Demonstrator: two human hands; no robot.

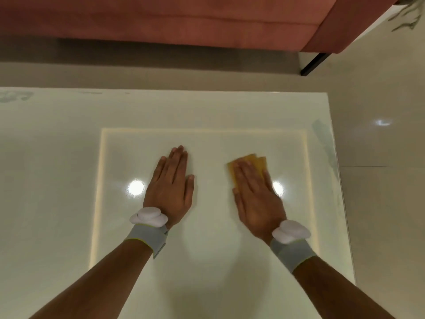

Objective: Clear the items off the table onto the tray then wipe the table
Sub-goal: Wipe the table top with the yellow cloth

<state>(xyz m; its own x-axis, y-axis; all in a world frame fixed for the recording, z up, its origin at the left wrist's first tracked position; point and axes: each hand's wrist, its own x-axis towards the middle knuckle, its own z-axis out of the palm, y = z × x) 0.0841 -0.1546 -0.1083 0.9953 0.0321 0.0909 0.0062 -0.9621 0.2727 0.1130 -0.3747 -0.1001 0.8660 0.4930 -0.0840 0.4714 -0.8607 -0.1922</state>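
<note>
A glossy white table (69,157) fills most of the view. My right hand (255,194) lies flat, palm down, pressing a folded yellow cloth (251,162) onto the tabletop right of centre; only the cloth's far part shows past my fingers. My left hand (171,187) rests flat on the bare surface to the left, fingers together, holding nothing. Both wrists carry grey bands with white sensor pods. No tray and no other items are in view.
A pink sofa (184,19) stands beyond the table's far edge, with a black leg (314,64) at its right end. Beige floor tiles (379,180) run along the table's right edge. Ceiling lights glare on the tabletop near both hands.
</note>
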